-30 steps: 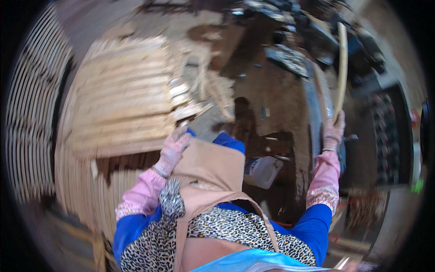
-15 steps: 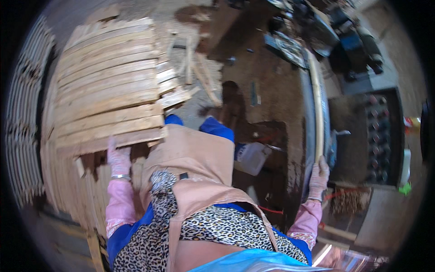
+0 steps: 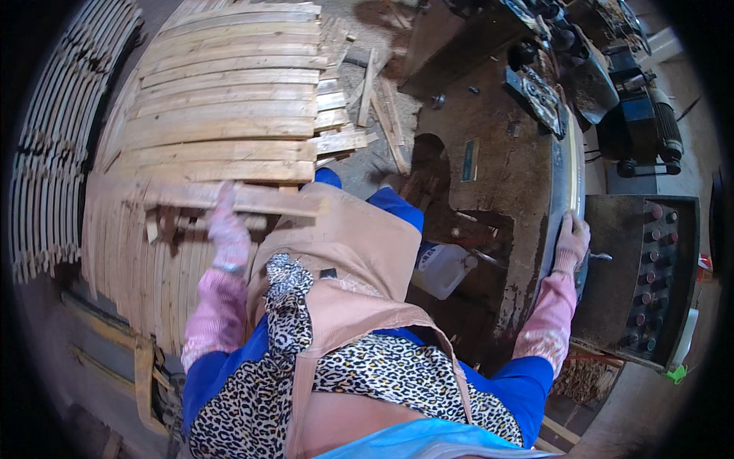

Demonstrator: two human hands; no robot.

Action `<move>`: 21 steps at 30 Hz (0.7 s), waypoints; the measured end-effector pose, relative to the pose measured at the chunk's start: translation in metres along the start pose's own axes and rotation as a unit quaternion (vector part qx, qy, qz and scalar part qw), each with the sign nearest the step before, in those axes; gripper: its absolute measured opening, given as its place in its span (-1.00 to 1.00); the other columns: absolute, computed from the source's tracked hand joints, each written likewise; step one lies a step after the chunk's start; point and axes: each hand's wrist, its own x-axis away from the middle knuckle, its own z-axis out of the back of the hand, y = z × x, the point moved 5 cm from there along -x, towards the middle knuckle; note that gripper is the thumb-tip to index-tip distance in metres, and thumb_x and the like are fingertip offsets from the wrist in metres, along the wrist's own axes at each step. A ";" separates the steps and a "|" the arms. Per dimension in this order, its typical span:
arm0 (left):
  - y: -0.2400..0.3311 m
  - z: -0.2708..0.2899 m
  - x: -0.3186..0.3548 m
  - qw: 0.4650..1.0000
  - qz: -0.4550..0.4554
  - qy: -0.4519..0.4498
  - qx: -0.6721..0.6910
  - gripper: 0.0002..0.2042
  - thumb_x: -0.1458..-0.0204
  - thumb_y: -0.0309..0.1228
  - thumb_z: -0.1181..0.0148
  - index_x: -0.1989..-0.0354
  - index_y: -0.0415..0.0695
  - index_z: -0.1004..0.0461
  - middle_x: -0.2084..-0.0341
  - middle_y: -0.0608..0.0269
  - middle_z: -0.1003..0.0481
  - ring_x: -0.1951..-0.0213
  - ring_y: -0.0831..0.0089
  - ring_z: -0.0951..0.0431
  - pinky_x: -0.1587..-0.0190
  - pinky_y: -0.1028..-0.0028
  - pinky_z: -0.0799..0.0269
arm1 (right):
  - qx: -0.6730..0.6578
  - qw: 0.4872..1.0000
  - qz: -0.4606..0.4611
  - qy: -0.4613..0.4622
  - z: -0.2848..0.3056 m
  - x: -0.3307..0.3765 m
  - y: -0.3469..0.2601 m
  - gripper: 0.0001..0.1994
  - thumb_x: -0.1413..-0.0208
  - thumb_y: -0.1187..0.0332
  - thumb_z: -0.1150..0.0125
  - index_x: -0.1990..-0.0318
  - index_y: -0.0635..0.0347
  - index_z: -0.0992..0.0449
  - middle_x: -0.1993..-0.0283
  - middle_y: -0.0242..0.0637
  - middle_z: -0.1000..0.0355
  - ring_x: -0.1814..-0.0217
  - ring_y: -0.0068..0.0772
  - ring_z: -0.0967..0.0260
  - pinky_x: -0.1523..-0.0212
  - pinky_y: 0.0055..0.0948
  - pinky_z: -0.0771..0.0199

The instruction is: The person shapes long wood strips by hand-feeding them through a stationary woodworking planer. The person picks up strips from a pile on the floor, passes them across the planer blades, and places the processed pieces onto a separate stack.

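My left hand (image 3: 229,236), in a pale glove, is closed on a wooden slat (image 3: 279,200), slightly smeared by motion. The slat lies crosswise at the near edge of a stack of similar slats (image 3: 229,107), over a gap with other boards below. On my right, a narrow wooden strip (image 3: 570,172) runs lengthwise along the metal edge of a machine table (image 3: 527,252). My right hand (image 3: 573,243) is closed round the strip's near end. The strip's far end goes in beside the machine's dark head (image 3: 539,99).
A control box (image 3: 650,268) with rows of round buttons stands right of the machine. A motor (image 3: 661,122) sits beyond it. Below the table is a white plastic jug (image 3: 443,271). Offcuts (image 3: 382,115) litter the floor ahead, and stacked slats (image 3: 57,153) line the far left.
My left hand has drawn the slat away from the stack's near edge. My right hand has moved forward with the strip, less of which now shows before the machine's head. The view has shifted.
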 end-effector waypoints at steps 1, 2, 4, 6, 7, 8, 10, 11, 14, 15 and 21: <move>0.034 -0.015 0.000 0.997 0.069 0.013 0.045 -0.32 -0.02 -0.81 0.03 -0.42 -0.22 -0.26 -0.25 0.17 -0.44 -0.11 0.37 -0.50 -0.21 0.54 -0.39 | 0.025 1.000 0.003 -0.013 -0.004 -0.012 -0.021 -0.74 -0.15 0.12 -0.32 0.07 -0.05 -0.71 0.15 -0.05 -0.57 0.09 -0.03 -0.53 0.01 -0.18 -0.52; 0.057 -0.038 0.007 0.981 0.087 0.013 0.175 -0.44 -0.08 -0.68 -0.05 -0.34 -0.24 -0.34 -0.15 0.17 -0.49 -0.01 0.43 -0.52 -0.13 0.53 -0.42 | 0.051 0.998 0.011 -0.020 0.005 -0.030 -0.066 -0.73 -0.16 0.11 -0.31 0.06 -0.07 -0.71 0.15 -0.04 -0.58 0.10 -0.02 -0.54 0.00 -0.19 -0.53; 0.098 -0.086 0.002 0.974 -0.040 -0.031 0.222 -0.58 -0.18 -0.51 -0.12 -0.24 -0.26 -0.44 -0.02 0.19 -0.56 0.13 0.50 -0.56 0.00 0.52 -0.50 | -0.263 0.954 0.143 -0.004 0.017 -0.031 -0.172 -0.74 -0.18 0.29 -0.29 -0.01 0.03 -0.67 0.16 -0.13 -0.63 0.07 -0.04 -0.58 -0.07 -0.25 -0.55; 0.117 -0.132 -0.003 0.966 -0.198 -0.089 0.142 -0.62 -0.26 -0.49 -0.05 -0.25 -0.23 -0.45 -0.03 0.21 -0.56 0.13 0.48 -0.59 0.04 0.51 -0.57 | -0.317 0.897 0.268 -0.151 0.057 0.007 -0.306 -0.66 -0.06 0.29 -0.39 -0.03 0.04 -0.66 -0.04 -0.11 -0.57 -0.15 -0.09 -0.48 -0.23 -0.16 -0.44; 0.126 -0.159 -0.003 0.959 -0.210 -0.136 0.132 -0.60 -0.28 -0.52 0.01 -0.28 -0.19 -0.43 -0.07 0.23 -0.54 0.09 0.44 -0.60 0.03 0.50 -0.59 | -0.270 0.869 0.387 -0.149 0.076 0.024 -0.349 -0.53 0.02 0.16 -0.45 -0.09 0.01 -0.61 -0.18 -0.07 -0.48 -0.25 -0.01 -0.39 -0.26 -0.09 -0.38; 0.154 -0.196 0.010 0.943 -0.095 -0.215 0.235 -0.64 -0.29 -0.44 -0.05 -0.25 -0.14 -0.46 -0.03 0.26 -0.55 0.07 0.45 -0.60 0.03 0.47 -0.60 | -0.245 0.847 0.446 -0.151 0.086 0.037 -0.370 -0.39 0.08 0.05 -0.47 -0.18 -0.04 -0.53 -0.19 -0.01 -0.43 -0.23 0.09 -0.36 -0.21 -0.01 -0.39; 0.204 -0.259 0.043 0.867 0.157 -0.310 0.358 -0.69 -0.30 -0.26 -0.17 -0.16 -0.05 -0.52 0.05 0.32 -0.56 0.04 0.48 -0.60 0.03 0.42 -0.62 | -0.193 0.890 0.380 -0.164 0.072 0.051 -0.364 -0.32 0.08 0.10 -0.49 -0.26 -0.04 -0.43 -0.09 -0.05 -0.47 -0.12 0.07 -0.43 -0.08 -0.03 -0.47; 0.221 -0.279 0.052 0.851 0.132 -0.381 0.336 -0.70 -0.30 -0.22 -0.17 -0.12 -0.03 -0.51 0.06 0.32 -0.55 0.04 0.50 -0.60 0.04 0.40 -0.62 | -0.215 0.908 0.336 -0.130 0.070 0.048 -0.340 -0.34 0.07 0.17 -0.49 -0.25 -0.03 -0.44 -0.04 -0.06 -0.50 -0.07 0.06 -0.46 -0.05 -0.05 -0.50; 0.256 -0.306 0.075 0.812 0.054 -0.491 0.311 -0.55 -0.26 -0.22 -0.24 -0.22 -0.15 -0.34 0.04 0.22 -0.52 0.04 0.44 -0.58 0.12 0.43 -0.58 | -0.228 0.946 0.228 -0.045 0.097 0.050 -0.260 -0.34 0.11 0.42 -0.48 -0.26 0.09 -0.46 0.04 -0.08 -0.54 0.01 0.01 -0.53 -0.03 -0.14 -0.55; 0.250 -0.310 0.075 0.796 0.061 -0.500 0.336 -0.51 -0.25 -0.24 -0.26 -0.26 -0.18 -0.31 0.04 0.22 -0.52 0.06 0.44 -0.59 0.16 0.46 -0.57 | -0.265 0.950 0.160 -0.035 0.097 0.063 -0.220 -0.29 0.11 0.46 -0.48 -0.31 0.10 -0.42 0.00 -0.09 -0.55 -0.04 -0.02 -0.53 -0.09 -0.17 -0.54; 0.108 -0.276 0.046 0.865 0.204 -0.379 0.257 -0.50 -0.21 -0.36 -0.25 -0.29 -0.19 -0.32 0.27 0.28 -0.54 0.42 0.55 -0.49 0.42 0.62 -0.38 | -0.216 0.942 -0.209 -0.149 0.141 0.170 -0.054 -0.31 -0.15 0.59 -0.23 -0.45 0.34 -0.17 -0.48 0.05 -0.19 -0.49 -0.18 -0.19 -0.47 -0.28 -0.17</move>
